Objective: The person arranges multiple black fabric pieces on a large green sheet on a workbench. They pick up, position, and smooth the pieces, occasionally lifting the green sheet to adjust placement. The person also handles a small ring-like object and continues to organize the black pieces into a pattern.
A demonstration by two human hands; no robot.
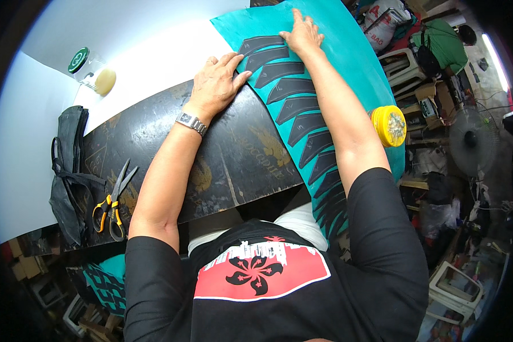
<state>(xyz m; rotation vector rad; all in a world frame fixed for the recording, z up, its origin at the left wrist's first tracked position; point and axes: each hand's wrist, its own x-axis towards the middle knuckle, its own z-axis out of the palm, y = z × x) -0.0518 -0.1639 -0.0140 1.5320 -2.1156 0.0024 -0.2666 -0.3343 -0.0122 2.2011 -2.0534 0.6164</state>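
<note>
Both hands [215,84] [303,35] press flat on teal sheet [347,51]; yellow tub [389,125] beside it.

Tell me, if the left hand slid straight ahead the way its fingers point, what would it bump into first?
The left hand points up and to the right, fingertips right at the edge of the teal sheet. It would meet that sheet first, at its top dark curved piece. The right hand lies farther along.
</note>
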